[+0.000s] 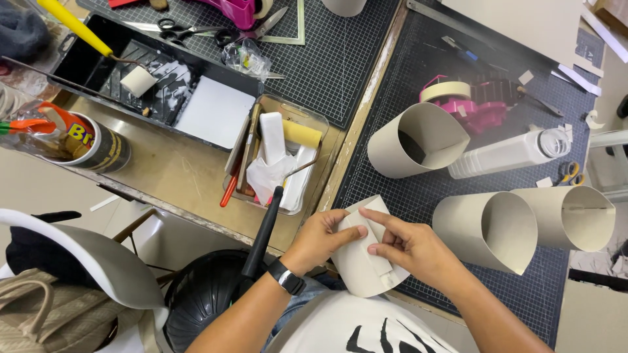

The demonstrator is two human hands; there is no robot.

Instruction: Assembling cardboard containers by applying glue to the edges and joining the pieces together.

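Both hands (366, 238) around card cone (363, 268)

1. Four rolled card cones in all: one in the person's hands (366, 261), three lying on the cutting mat (418, 140) (487, 229) (575, 216).
2. Two hands at work, left hand (320, 238) and right hand (409, 245).
3. Two pink tape dispensers (477, 104) (239, 10).
4. One clear plastic bottle (510, 153).
5. One pair of black-handled scissors (180, 29).
6. One black paint tray (85, 59).
7. One printed tin (98, 147).
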